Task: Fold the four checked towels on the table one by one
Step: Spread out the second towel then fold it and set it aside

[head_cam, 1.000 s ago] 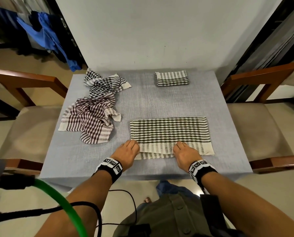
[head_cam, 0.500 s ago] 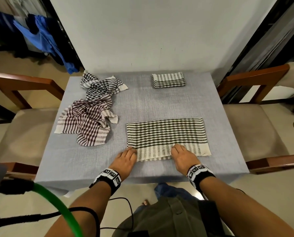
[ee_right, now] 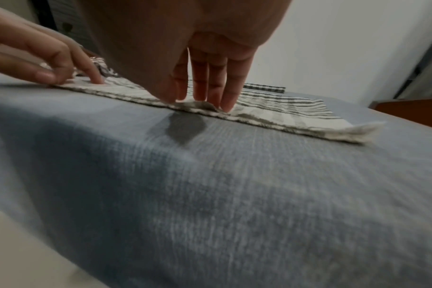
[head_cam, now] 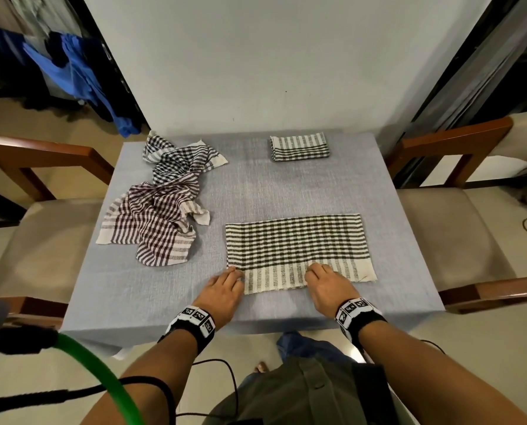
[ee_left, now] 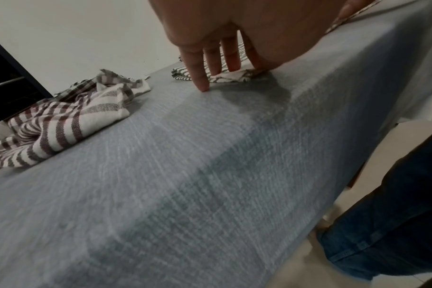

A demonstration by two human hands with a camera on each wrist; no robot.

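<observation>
A green-and-white checked towel (head_cam: 295,250) lies flat, folded in half, at the near right of the table. My left hand (head_cam: 225,289) rests its straight fingers (ee_left: 200,81) on the towel's near left corner (ee_left: 229,77). My right hand (head_cam: 329,286) presses its fingers (ee_right: 210,93) down on the towel's near edge (ee_right: 271,117), which bulges slightly under them. A folded striped towel (head_cam: 299,147) sits at the back. A crumpled maroon checked towel (head_cam: 151,231) and a crumpled black checked towel (head_cam: 179,161) lie on the left.
The table has a grey-blue cloth (head_cam: 271,185). Wooden chairs with beige seats stand on the left (head_cam: 41,234) and right (head_cam: 449,228). A white wall is right behind the table. A green cable (head_cam: 96,369) and black wires hang by my left arm.
Both hands have pushed a little forward on the towel's near edge. The loose top layer now lies flatter against the layer below.
</observation>
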